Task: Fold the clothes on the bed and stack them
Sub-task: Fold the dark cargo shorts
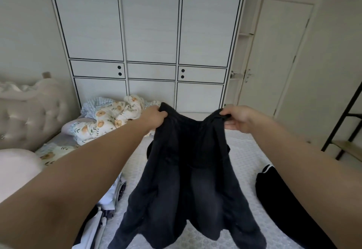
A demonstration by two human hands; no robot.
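Note:
A dark charcoal garment (192,180) hangs in the air over the bed (244,150), held up by its top edge. My left hand (153,118) grips its upper left corner. The upper right corner is bunched in the grip of my right hand (238,118). The garment's lower part drapes down toward the near edge of the white mattress. To the right on the bed lies a black garment with a white stripe (274,190). White and dark clothes (105,209) lie at the lower left, partly hidden by my left arm.
A crumpled floral blanket (109,119) lies at the bed's far left, beside a tufted beige headboard (29,115). A white wardrobe (150,43) stands behind the bed. At the right are a door (274,56) and a black-framed shelf (346,143).

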